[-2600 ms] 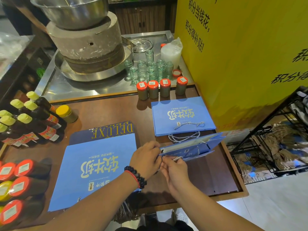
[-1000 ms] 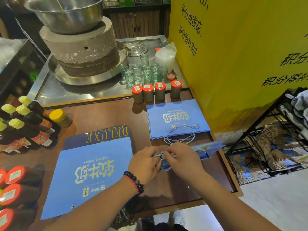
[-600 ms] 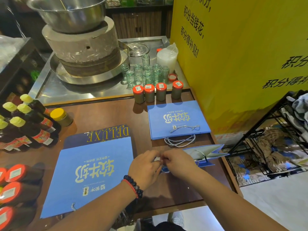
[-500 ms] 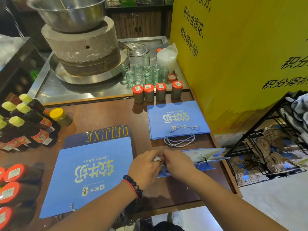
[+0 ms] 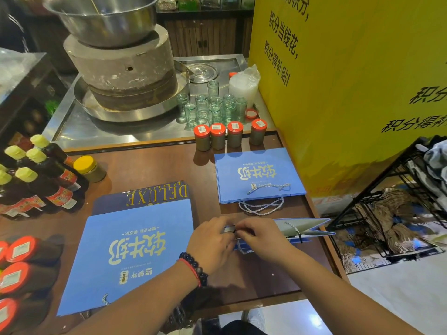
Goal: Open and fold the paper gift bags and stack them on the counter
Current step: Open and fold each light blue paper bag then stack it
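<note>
Bag lowered flatter onto counter, mouth gaping; hands pinching end.

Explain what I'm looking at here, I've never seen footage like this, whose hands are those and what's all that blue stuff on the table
One camera sits on a person's head, looking down at their own hands; there is no robot. The left hand, wearing a bead bracelet, and the right hand meet at one end of a small blue gift bag lying on its side on the wooden counter, mouth partly open. Behind it sits a stack of flat small bags; to the left lies a large flat bag. Bottles and jars stand around.
</note>
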